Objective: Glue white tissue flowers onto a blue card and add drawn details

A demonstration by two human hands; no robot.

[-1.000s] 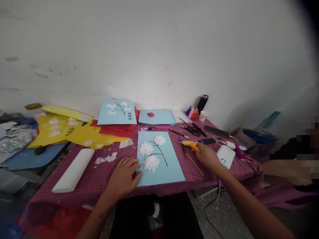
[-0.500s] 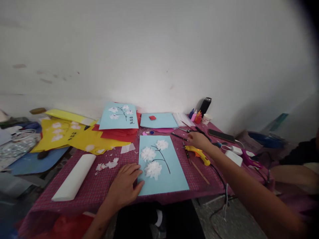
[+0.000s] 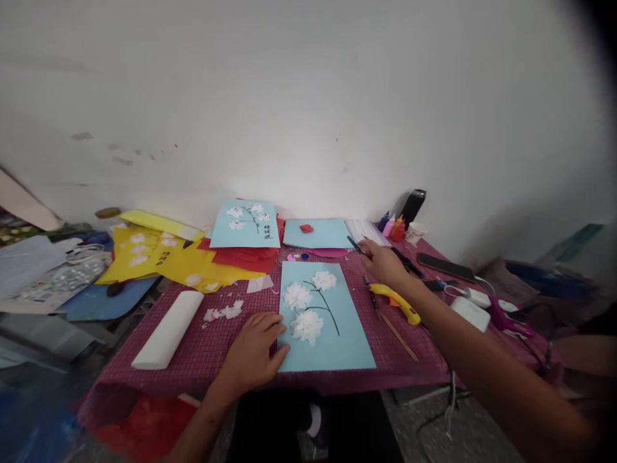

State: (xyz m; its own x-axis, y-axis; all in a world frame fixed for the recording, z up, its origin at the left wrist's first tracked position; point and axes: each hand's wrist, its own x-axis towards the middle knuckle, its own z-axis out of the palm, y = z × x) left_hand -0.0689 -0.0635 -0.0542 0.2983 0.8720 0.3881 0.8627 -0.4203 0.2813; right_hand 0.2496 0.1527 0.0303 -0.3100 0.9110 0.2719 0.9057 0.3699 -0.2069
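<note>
My left hand point(image 3: 255, 350) lies flat, its fingers stretched over the left edge of a light blue sheet point(image 3: 357, 350). On that sheet are three white paper flowers point(image 3: 307, 326) joined by a drawn black stem point(image 3: 331, 312). At the far right of the sheet, my right hand point(image 3: 383, 262) is closed on a slim dark pen point(image 3: 355, 244), which points up and to the left. The fingers partly hide the pen's near end. Just below this hand lie a yellow glue gun point(image 3: 396, 302), another dark pen point(image 3: 371, 292) and a thin brown stick point(image 3: 399, 337).
A white paper roll point(image 3: 168, 331) and torn white scraps point(image 3: 223, 312) lie left. Behind are a finished flower picture point(image 3: 222, 231), yellow sheets point(image 3: 187, 265) and blue paper point(image 3: 332, 235). Paint bottles point(image 3: 394, 226), a black flask point(image 3: 413, 204), a phone point(image 3: 446, 267) and chargers point(image 3: 470, 312) stand right.
My right hand has taken hold of the dark pen and lifted it, moving slightly away from me. My left hand stays on the sheet. The whole view has swung a little left.
</note>
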